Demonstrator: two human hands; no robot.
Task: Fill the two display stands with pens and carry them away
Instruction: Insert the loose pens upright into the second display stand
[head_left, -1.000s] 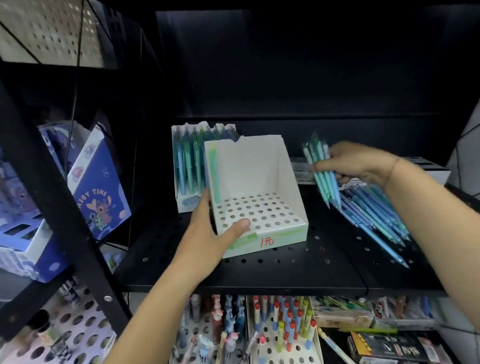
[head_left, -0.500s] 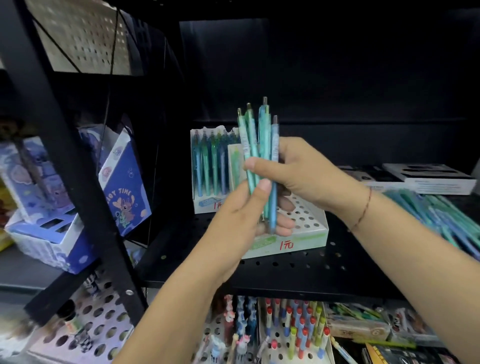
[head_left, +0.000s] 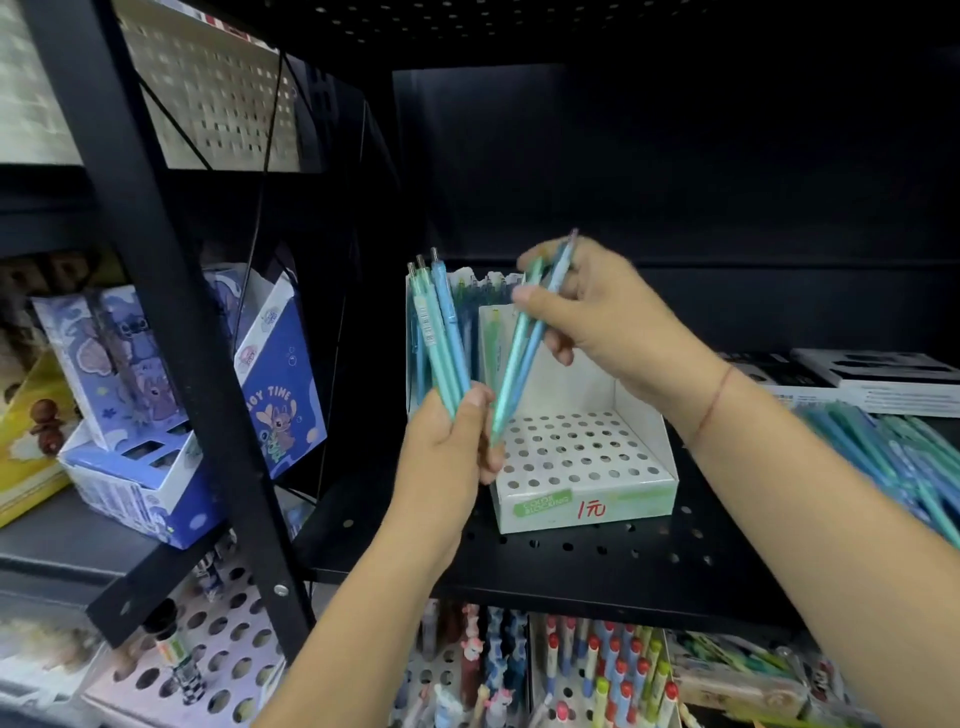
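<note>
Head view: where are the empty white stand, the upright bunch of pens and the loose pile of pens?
Empty white stand (head_left: 644, 500), head view, its front wall.
Upright bunch of pens (head_left: 437, 338), head view, middle of the barrels.
Loose pile of pens (head_left: 891, 457), head view, barrels at right.

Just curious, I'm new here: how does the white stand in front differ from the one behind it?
The front stand has every visible hole empty; the back stand is packed with upright blue-green pens. The front stand shows a red handwritten price; the back stand is mostly hidden behind it. Both are white stands on the black shelf.
</note>
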